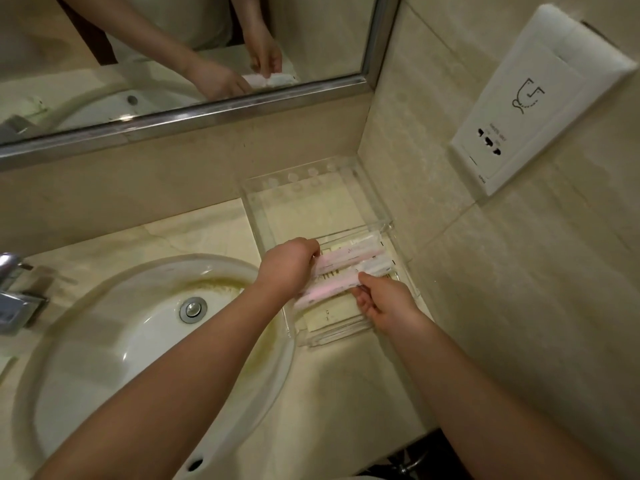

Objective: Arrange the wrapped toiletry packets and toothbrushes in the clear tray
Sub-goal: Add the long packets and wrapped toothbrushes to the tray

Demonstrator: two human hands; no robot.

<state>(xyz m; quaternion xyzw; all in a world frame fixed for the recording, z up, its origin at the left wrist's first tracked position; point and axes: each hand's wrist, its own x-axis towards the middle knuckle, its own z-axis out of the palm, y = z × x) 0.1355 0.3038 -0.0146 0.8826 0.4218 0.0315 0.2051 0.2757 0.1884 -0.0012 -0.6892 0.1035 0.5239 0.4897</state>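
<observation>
A clear tray (266,209) stands on the counter in the corner by the wall. Two wrapped pink toothbrushes lie across its near half. My left hand (289,265) grips the left end of the far toothbrush (349,256). My right hand (384,301) pinches the near toothbrush (329,289) around its middle. A pale flat wrapped packet (329,315) lies under them on the tray floor. The far half of the tray holds nothing that I can make out.
A round white sink (114,327) with a drain (193,309) fills the left side, and a chrome tap (14,292) is at the far left. A mirror (173,46) hangs above. A wall socket plate (540,98) sits on the right wall.
</observation>
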